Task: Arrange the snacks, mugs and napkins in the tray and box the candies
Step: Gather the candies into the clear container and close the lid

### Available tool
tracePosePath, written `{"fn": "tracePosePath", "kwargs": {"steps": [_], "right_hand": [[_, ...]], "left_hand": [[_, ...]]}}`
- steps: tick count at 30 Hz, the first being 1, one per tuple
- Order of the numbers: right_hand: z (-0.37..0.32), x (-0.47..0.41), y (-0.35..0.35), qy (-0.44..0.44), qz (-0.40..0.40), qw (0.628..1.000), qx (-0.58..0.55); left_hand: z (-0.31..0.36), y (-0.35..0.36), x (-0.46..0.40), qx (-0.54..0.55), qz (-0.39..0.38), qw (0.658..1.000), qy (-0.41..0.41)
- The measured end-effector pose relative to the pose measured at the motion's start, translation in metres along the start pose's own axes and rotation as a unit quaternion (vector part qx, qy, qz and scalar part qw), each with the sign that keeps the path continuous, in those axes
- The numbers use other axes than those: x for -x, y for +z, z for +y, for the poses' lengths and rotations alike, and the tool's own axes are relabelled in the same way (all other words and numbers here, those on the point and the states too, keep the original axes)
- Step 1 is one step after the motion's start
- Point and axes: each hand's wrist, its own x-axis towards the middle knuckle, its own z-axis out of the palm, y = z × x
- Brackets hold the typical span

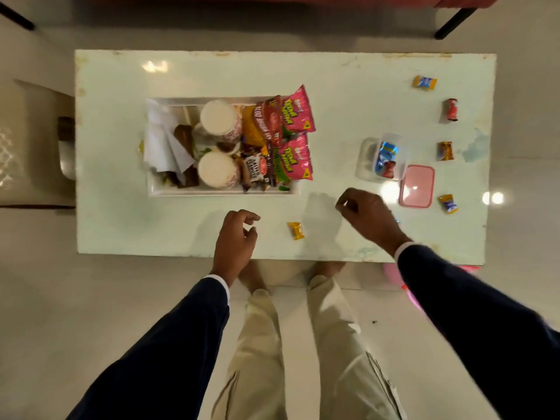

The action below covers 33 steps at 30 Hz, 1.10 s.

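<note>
From the head camera, a pale bench (121, 225) fills the middle of the view, seen from above. A white tray (224, 191) sits left of centre on it. Inside, folded napkins (163, 140) lie at the left end, two mugs (218, 116) stand one behind the other in the middle, and snack packets (298, 112) crowd the right end, the pink ones leaning over the tray's right rim.

Well to the right of the tray stands a clear box (368, 159) with a few wrapped candies inside, and its pink lid (416, 186) lies flat just beside it, on the near right.

Loose candies are scattered on the bench: a yellow candy (296, 231) near the front edge, a yellow-and-blue one (424, 82) at the far right, a red one (450, 109) below that, a red-and-yellow one (445, 151) right of the box, and another yellow-and-blue one (448, 204) right of the lid.

The left hand (235, 241) hovers over the front edge, fingers loosely curled and holding nothing; the yellow candy lies just to its right, apart from it. The right hand (365, 213) is over the bench between that candy and the lid, fingers curled inward; whether it pinches anything cannot be told. The yellow candy lies between the two hands.
</note>
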Motion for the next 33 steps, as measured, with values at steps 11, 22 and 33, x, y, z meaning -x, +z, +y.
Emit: {"fn": "tracePosePath", "kwargs": {"steps": [11, 22, 33], "right_hand": [[-0.060, 0.023, 0.152, 0.114, 0.018, 0.993, 0.011], [-0.054, 0.006, 0.152, 0.083, 0.030, 0.996, -0.015], [0.004, 0.014, 0.030, 0.188, 0.118, 0.899, -0.378]], "left_hand": [[-0.091, -0.019, 0.003, -0.131, -0.042, 0.978, -0.155], [-0.111, 0.000, -0.008, -0.085, -0.032, 0.987, -0.130], [0.024, 0.042, -0.045, 0.142, -0.166, 0.976, -0.016]]}}
